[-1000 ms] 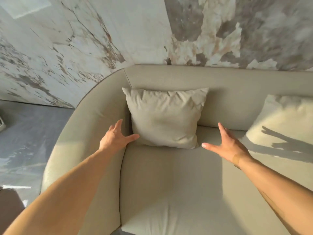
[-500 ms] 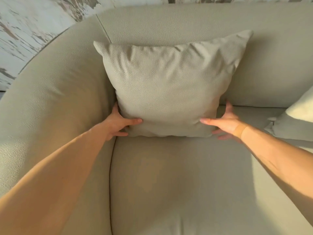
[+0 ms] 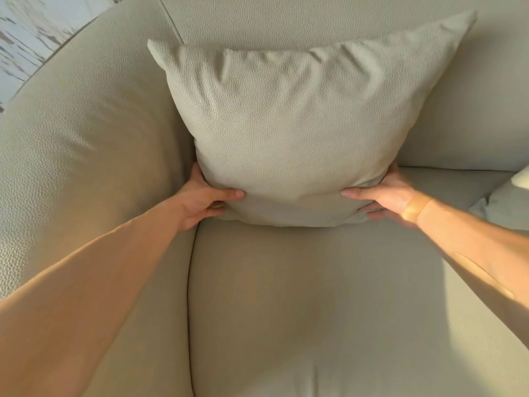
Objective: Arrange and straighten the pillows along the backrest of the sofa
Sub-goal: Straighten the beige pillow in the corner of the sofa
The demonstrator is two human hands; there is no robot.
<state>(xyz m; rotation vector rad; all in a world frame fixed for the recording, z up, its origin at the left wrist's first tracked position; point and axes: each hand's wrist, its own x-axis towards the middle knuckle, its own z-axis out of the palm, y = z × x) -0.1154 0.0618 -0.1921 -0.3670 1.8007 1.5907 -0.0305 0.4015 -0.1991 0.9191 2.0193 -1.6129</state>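
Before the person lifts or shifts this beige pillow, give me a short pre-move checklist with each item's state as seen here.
1. Left hand grips the pillow at its lower left corner: ok.
2. Right hand grips the lower right corner: ok.
3. Pillow leans against the backrest: ok.
4. Pillow sits square: not ok, its top right corner stands higher than its top left.
5. Clear of the second pillow at the right edge: ok, a gap shows.
6. Fingers behind the pillow placed well: cannot tell, hidden.

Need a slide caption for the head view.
Both hands, left and right, grip the beige pillow's lower corners against the sofa backrest.
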